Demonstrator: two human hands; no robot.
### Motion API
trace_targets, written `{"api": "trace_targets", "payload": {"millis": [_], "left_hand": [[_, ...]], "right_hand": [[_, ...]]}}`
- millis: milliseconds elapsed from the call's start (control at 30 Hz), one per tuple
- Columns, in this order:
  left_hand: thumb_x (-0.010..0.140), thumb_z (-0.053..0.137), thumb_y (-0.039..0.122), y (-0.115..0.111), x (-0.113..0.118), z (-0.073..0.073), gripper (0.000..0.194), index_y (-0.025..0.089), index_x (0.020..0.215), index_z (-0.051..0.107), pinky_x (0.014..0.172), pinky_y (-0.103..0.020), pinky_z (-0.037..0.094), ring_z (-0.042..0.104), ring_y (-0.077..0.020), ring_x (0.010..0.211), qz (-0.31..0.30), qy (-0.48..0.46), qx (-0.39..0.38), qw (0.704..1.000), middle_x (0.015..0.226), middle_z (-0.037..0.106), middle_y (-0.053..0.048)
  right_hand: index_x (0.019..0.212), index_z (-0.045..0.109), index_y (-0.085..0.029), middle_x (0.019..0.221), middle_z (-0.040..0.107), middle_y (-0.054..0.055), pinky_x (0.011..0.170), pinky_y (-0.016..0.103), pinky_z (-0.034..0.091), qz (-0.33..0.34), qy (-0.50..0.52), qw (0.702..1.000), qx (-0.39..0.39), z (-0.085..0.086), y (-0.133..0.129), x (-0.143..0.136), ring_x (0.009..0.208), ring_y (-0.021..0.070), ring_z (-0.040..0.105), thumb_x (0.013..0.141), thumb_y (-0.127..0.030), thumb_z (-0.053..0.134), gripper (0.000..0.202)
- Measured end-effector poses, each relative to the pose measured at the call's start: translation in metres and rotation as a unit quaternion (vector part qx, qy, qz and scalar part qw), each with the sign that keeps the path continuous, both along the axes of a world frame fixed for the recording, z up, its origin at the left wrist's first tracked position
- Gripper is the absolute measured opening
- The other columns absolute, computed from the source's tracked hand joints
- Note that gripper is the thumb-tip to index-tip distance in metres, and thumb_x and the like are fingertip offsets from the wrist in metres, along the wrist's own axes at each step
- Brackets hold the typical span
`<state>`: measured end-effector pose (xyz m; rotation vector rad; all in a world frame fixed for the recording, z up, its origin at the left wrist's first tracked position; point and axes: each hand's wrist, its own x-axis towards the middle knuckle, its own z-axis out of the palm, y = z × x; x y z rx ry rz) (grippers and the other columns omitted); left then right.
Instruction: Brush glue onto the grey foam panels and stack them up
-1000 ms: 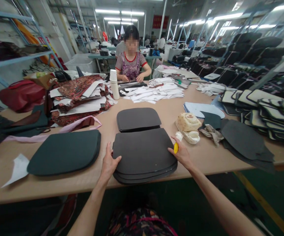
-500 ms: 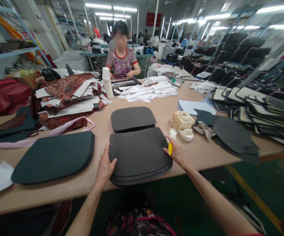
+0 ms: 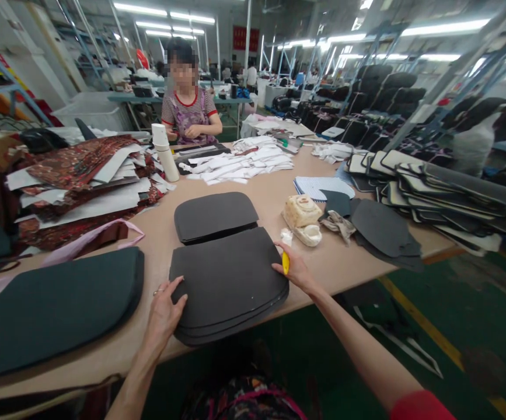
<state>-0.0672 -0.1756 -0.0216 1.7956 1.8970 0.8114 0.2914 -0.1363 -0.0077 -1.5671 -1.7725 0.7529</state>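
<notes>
A stack of dark grey rounded panels (image 3: 230,280) lies at the table's front edge, its sheets slightly fanned toward me. My left hand (image 3: 165,306) rests at the stack's left side, thumb and fingers apart against its edge. At the right edge is my right hand (image 3: 294,268), with a yellow-handled tool (image 3: 285,263) held in its fingers. Beyond the stack sits a smaller dark panel pile (image 3: 216,216). A dark green panel stack (image 3: 60,303) is to the left.
Patterned fabric and paper (image 3: 86,181) are heaped back left near a white bottle (image 3: 165,154). White strips (image 3: 244,160) lie before a seated person (image 3: 189,111). A yellowish block (image 3: 302,211), dark pieces (image 3: 379,227) and edged panels (image 3: 428,181) are on the right.
The view has turned right, so things appear farther left. My left hand's fingers have shifted onto the stack's left edge. My right hand keeps its place at the right edge.
</notes>
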Motion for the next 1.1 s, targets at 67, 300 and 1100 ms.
{"api": "trace_targets", "payload": {"millis": [67, 300, 1100], "left_hand": [[0.07, 0.049, 0.035, 0.0011, 0.0, 0.0008, 0.044, 0.016, 0.109, 0.059, 0.092, -0.044, 0.043, 0.055, -0.0276, 0.1, -0.001, 0.005, -0.005, 1.0, 0.1, 0.058, -0.01], [0.07, 0.047, 0.038, 0.0032, 0.0003, 0.0028, 0.05, 0.012, 0.111, 0.06, 0.09, -0.043, 0.044, 0.056, -0.0279, 0.096, -0.004, 0.012, -0.012, 1.0, 0.095, 0.057, -0.01], [0.071, 0.05, 0.04, 0.0051, -0.0042, -0.0009, 0.048, 0.015, 0.111, 0.061, 0.087, -0.042, 0.045, 0.057, -0.026, 0.093, -0.013, 0.027, -0.014, 0.999, 0.095, 0.057, -0.009]], "right_hand": [[0.128, 0.043, -0.023, 0.11, 0.058, 0.006, 0.082, 0.037, 0.044, 0.001, 0.008, 1.0, -0.005, 0.0006, -0.0002, 0.0011, 0.092, 0.0225, 0.056, 0.072, -0.028, 0.059, 0.059], [0.126, 0.045, -0.023, 0.099, 0.059, 0.005, 0.079, 0.035, 0.044, 0.005, 0.029, 1.0, -0.01, 0.0001, -0.0006, 0.0048, 0.088, 0.0212, 0.055, 0.072, -0.028, 0.06, 0.056], [0.124, 0.046, -0.02, 0.088, 0.058, 0.002, 0.075, 0.031, 0.044, 0.012, -0.003, 1.0, 0.023, -0.0033, -0.0006, 0.0053, 0.08, 0.0176, 0.055, 0.072, -0.02, 0.055, 0.054]]}}
